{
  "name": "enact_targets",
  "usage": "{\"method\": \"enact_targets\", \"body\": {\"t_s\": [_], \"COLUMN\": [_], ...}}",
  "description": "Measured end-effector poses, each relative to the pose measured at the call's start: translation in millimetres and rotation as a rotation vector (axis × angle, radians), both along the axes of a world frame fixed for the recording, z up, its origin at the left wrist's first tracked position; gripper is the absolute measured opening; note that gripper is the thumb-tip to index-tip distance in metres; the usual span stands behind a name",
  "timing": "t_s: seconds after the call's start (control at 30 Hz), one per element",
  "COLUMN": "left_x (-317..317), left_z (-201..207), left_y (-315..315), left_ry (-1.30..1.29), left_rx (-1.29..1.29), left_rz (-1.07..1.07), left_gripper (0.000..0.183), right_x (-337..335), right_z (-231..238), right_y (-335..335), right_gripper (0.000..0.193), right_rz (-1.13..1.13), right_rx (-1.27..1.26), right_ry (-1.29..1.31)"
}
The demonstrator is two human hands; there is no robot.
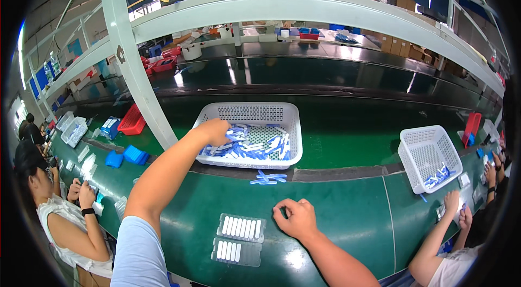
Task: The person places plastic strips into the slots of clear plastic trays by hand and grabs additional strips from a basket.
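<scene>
My left hand (216,131) reaches over the near left side of a white perforated basket (296,140). Its fingers curl around some slim blue-and-white plastic sticks (237,133); the fingertips are partly hidden. Many more such sticks lie loose in the basket. A few sticks (268,178) rest on the green table just in front of it. My right hand (297,218) rests on the table with fingers curled and thumb bent toward the index finger, nothing visible in it. To its left lie two clear plastic trays (251,255), each holding a row of white strips (241,227).
A white post (133,59) rises left of the basket. Another white basket (429,151) with sticks stands at right, near a co-worker's hands (458,208). On the left are blue packs (135,155), a red basket (132,120) and another seated person (70,216).
</scene>
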State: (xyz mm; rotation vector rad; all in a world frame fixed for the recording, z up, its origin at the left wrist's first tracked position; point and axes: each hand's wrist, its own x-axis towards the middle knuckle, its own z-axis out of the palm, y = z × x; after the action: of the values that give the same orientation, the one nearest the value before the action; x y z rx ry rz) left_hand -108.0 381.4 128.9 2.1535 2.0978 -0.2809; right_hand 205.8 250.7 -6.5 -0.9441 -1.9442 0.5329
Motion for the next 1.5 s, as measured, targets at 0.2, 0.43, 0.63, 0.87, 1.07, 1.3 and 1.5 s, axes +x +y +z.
{"method": "enact_targets", "body": {"t_s": [0.2, 0.43, 0.63, 0.87, 1.07, 1.3, 1.5], "left_x": [-15, 8, 16, 24, 20, 4, 26], "left_z": [-5, 13, 9, 8, -13, -11, 8], "left_y": [1, -13, -16, -49, -89, -69, -78], "left_ry": [-0.267, -0.571, 0.320, -0.808, -0.959, -0.418, -0.738], "left_rx": [0.313, 0.526, 0.201, 0.399, 0.383, 0.487, 0.710], "left_rz": [-0.284, -0.003, -0.144, 0.019, 0.022, 0.181, -0.008], "left_gripper": [0.042, 0.049, 0.073, 0.039, 0.042, 0.055, 0.037], "right_x": [0, -1, -3, -2, -2, -3, 3], "right_z": [1, -3, 5, 1, 1, -1, -11], "right_y": [-3, -3, 1, -6, -11, -10, -8], "right_gripper": [0.011, 0.011, 0.012, 0.011, 0.010, 0.013, 0.013], "right_rz": [0.007, 0.016, -0.026, -0.056, -0.045, -0.085, -0.122], "right_rx": [0.013, 0.019, 0.028, 0.027, 0.089, 0.054, 0.106], "right_ry": [0.005, -0.019, -0.037, -0.069, -0.062, -0.126, -0.051]}}
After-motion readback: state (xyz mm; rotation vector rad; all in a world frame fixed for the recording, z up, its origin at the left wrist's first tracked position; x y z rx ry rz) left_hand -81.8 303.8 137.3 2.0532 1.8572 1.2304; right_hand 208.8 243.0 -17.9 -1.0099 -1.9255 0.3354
